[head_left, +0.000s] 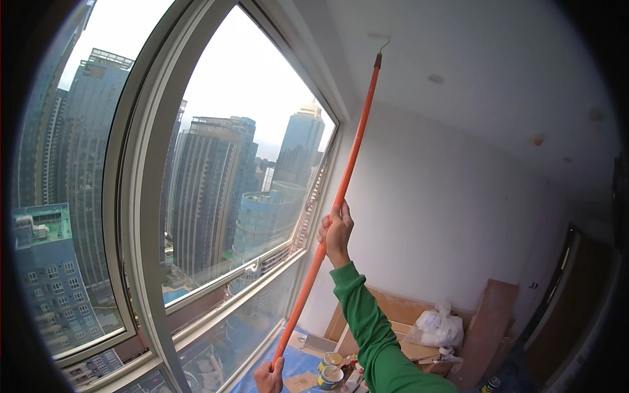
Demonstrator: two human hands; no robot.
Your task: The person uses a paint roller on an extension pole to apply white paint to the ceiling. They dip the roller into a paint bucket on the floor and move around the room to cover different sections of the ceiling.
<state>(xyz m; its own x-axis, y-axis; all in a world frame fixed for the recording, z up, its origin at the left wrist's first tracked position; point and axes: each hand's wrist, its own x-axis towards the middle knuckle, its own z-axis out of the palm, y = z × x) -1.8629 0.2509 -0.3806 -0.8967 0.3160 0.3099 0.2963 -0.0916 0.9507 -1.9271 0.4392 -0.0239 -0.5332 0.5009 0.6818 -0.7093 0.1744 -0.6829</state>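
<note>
Where the orange pole stood: it slanted beside the window frame, its bent wire tip near the ceiling.
Right hand: wrapped the pole's middle.
Left hand: clasped its lower end.
Ceiling work: seemed underway; finished and remaining areas looked indistinguishable.
Textures: the pole looked smooth, the white bag crumpled.

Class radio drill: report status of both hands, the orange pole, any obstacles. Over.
Right hand gripping orange pole; left hand gripping lower. Pole slants up toward ceiling. Cans below, right of pole, not blocking it.
</note>
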